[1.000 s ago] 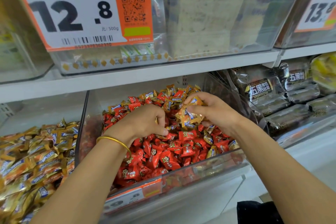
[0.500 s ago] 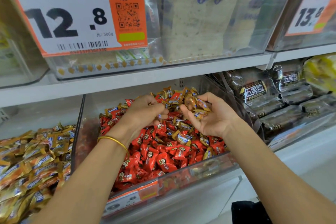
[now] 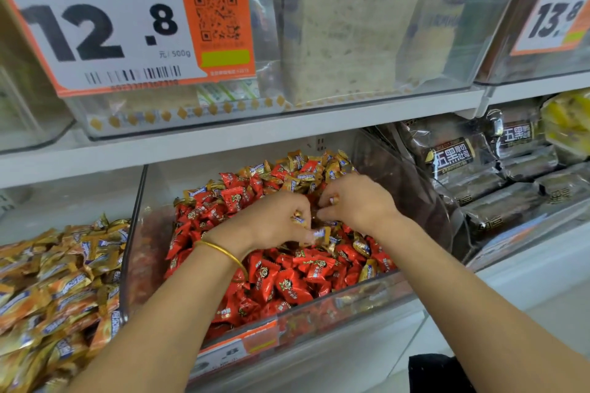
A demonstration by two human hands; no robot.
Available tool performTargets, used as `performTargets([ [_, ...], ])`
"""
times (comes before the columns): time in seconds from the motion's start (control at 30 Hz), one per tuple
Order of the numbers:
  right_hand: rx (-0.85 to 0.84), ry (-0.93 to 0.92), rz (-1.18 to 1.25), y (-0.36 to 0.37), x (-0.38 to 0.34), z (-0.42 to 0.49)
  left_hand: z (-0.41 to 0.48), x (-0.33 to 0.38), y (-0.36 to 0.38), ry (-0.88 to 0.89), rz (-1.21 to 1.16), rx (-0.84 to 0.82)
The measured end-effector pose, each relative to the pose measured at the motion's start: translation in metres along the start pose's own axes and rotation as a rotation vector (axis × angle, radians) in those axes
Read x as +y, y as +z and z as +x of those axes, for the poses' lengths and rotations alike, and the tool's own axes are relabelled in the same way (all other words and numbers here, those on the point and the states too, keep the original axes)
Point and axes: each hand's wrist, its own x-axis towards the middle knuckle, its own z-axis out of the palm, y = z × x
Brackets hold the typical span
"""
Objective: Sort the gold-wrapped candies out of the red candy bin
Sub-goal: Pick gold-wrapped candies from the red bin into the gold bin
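Red candy bin (image 3: 140, 233): clear rigid plastic with a glossy front wall, on the lower shelf. It is heaped with small pillow-shaped red candies (image 3: 289, 285) in crinkly foil with pinched, serrated ends.

Gold-wrapped candies (image 3: 332, 168) are mixed in. Most sit in a mound at the back of the bin and a few are scattered near the front right. Same pillow shape, metallic gold film with a blue-and-white label.

Both hands are down in the middle of the heap, backs up, knuckles close together.
- Left hand (image 3: 274, 220): fingers curled under, pinching gold pieces. Two foil ends poke out past the fingertips.
- Right hand (image 3: 359, 206): fingers curled in, nipping a small bit of wrapper at the tips. How much more sits in the palm, cannot tell.

A thin gold bangle (image 3: 223, 253) circles the left wrist.

Neighbouring bin (image 3: 48, 281) to the left is full of the same gold wrappers. Dark packets (image 3: 463, 166), glossy and rectangular, are stacked to the right. Above, a white and orange price card (image 3: 105, 22) reads 12.8.
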Motion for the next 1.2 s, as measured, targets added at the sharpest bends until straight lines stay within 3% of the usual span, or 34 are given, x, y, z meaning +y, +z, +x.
performTargets([
  [0.07, -0.044, 0.024, -0.223, 0.009, -0.007, 0.0, -0.003, -0.004, -0.01, -0.032, -0.083, 0.034],
  [0.17, -0.033, 0.032, -0.259, 0.011, -0.005, 0.002, -0.008, -0.008, -0.019, -0.117, -0.245, 0.119],
  [0.23, -0.014, 0.042, -0.037, 0.005, 0.004, 0.002, -0.007, -0.009, -0.018, -0.176, -0.27, 0.168],
  [0.37, 0.017, 0.097, 0.731, -0.008, 0.019, -0.005, 0.001, -0.005, -0.009, -0.15, -0.265, 0.214],
  [0.43, 0.007, 0.102, 0.819, -0.01, 0.025, -0.008, 0.006, -0.004, -0.007, -0.123, -0.195, 0.205],
  [0.67, -0.048, 0.058, 0.661, -0.009, 0.025, -0.011, 0.012, -0.01, 0.004, -0.104, 0.331, -0.044],
  [0.8, -0.13, 0.055, 0.632, -0.015, 0.025, -0.011, 0.012, -0.007, 0.013, -0.097, 0.484, 0.035],
  [1.0, -0.405, 0.075, 0.345, -0.016, 0.018, -0.012, 0.008, -0.008, 0.001, -0.1, 0.236, 0.276],
  [1.2, -0.458, 0.137, 0.094, 0.003, -0.002, -0.002, -0.002, 0.001, -0.009, -0.112, -0.022, 0.433],
])
